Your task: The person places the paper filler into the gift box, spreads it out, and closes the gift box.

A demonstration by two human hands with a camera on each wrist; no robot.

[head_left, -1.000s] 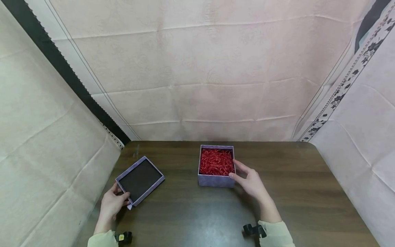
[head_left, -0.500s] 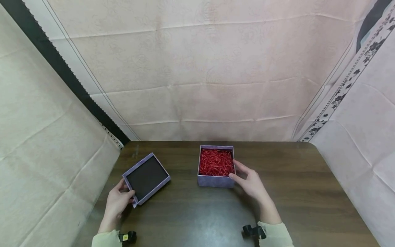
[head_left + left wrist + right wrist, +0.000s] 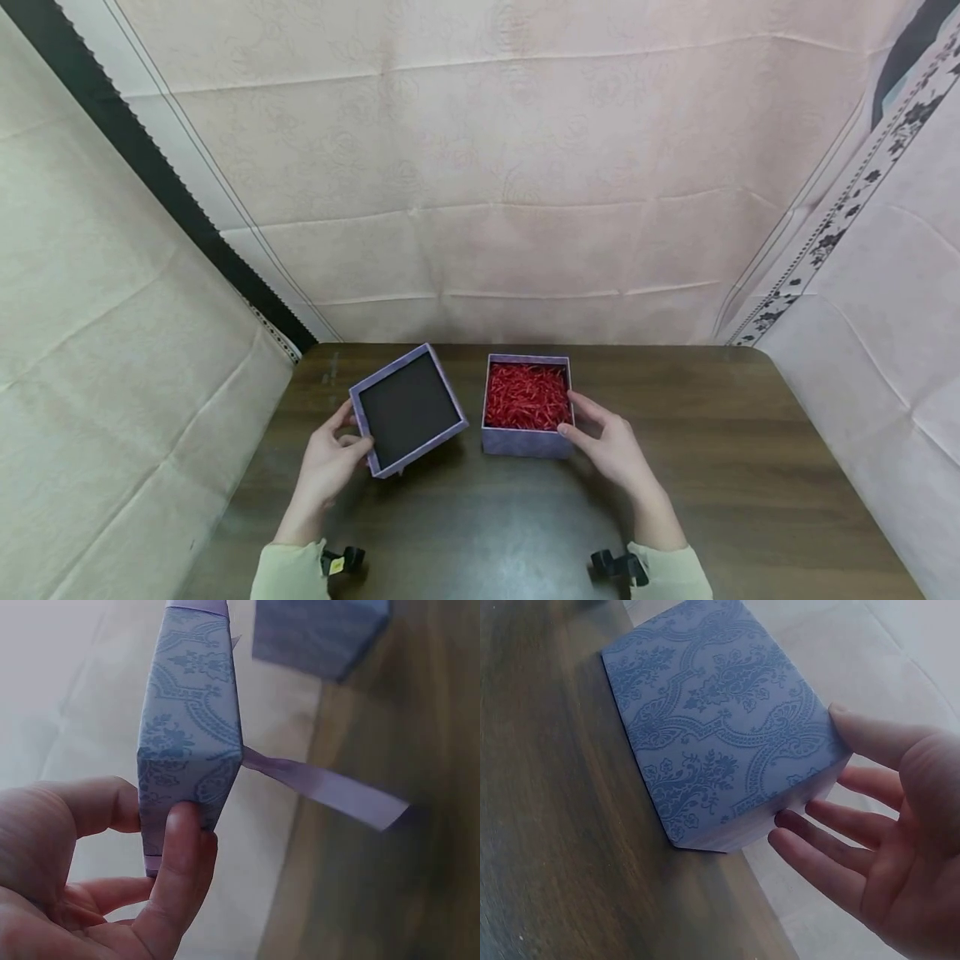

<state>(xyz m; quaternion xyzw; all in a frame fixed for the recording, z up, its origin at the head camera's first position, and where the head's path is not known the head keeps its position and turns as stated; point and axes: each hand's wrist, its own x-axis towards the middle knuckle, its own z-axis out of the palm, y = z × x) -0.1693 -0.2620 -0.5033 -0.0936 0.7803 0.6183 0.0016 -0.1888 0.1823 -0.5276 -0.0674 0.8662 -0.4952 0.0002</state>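
Fingers of the left hand point(image 3: 327, 465) pinch the near left edge of the box lid point(image 3: 408, 410), thumb on one face and the others behind, as the left wrist view shows with the thumb point(image 3: 177, 864) pressed on the patterned rim. That lid is held off the worktop point(image 3: 720, 467), tilted with its dark inner side up, just left of the open box point(image 3: 527, 406) and a little short of the far edge. A thin lilac ribbon tab point(image 3: 324, 787) sticks out from one lid corner.

Right hand point(image 3: 611, 446) rests against the box's right near corner with its fingers point(image 3: 826, 859) nearly straight and spread, thumb along the side wall; it steadies the box rather than clasping it. The box stands near the middle of the far edge, filled with red shredded paper point(image 3: 526, 393).

Judging from how things lie, the lid is being brought toward the box. To do this well, it would need turning over so the dark inside faces down, then squaring so all four rims line up before lowering. Keep the right hand bracing the wall so the box does not slide, clear its thumb from the rim, and tuck down any shred standing proud so the lid seats flat.
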